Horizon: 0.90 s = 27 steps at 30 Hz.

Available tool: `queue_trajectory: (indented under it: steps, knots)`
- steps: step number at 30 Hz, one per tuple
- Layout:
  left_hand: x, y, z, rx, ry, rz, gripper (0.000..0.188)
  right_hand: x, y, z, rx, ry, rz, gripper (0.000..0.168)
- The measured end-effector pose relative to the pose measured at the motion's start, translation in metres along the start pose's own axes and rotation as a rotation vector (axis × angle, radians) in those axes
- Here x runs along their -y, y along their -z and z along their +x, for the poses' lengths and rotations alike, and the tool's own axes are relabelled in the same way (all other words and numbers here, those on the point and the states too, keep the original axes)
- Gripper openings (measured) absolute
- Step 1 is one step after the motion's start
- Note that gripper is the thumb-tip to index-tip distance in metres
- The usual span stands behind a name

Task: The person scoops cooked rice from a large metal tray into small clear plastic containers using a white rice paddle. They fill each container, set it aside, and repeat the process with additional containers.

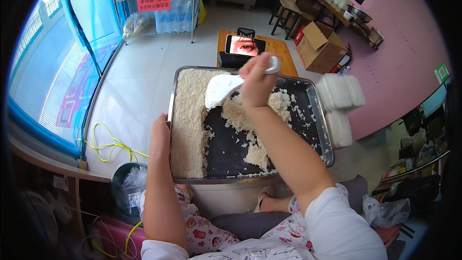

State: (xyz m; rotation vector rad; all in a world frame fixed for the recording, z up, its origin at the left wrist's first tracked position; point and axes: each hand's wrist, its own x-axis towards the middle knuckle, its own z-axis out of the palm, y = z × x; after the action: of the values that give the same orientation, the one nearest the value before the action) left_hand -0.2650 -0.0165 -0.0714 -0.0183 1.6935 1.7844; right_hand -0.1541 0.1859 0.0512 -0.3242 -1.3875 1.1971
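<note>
My right hand grips the handle of a white rice paddle, its blade tilted down beside a packed band of cooked rice. A large rectangular metal tray lies before me. That rice band fills the tray's left side with a fairly straight inner edge. Looser clumps of rice sit in the middle, partly covered by my right forearm, and scattered grains dot the dark bottom. At the left rim, my left hand holds the tray, some of its fingers hidden.
Beyond the tray, a phone stands propped on a wooden table. Wrapped white packages are stacked at the right. A bin with plastic bags and a yellow cable lie at left. An opened cardboard box sits farther back.
</note>
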Motion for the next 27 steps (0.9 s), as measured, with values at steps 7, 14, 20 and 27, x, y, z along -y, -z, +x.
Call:
queue_trajectory:
  steps: [7,14,20,27]
  knots:
    - [0.0,0.003,0.001,0.008,0.018,-0.046,0.047,-0.052,0.016,-0.015,0.074,0.095,-0.012,0.021]
    - [0.003,0.004,0.0,0.015,0.02,-0.049,0.045,-0.018,0.075,-0.019,-0.045,-0.084,-0.105,0.021]
    - [0.0,0.004,-0.001,0.011,0.041,-0.073,0.044,0.012,0.061,0.021,-0.168,-0.095,0.107,0.038]
    - [-0.004,-0.008,-0.004,-0.012,0.025,-0.04,0.043,-0.062,-0.003,0.041,-0.102,0.079,-0.069,0.027]
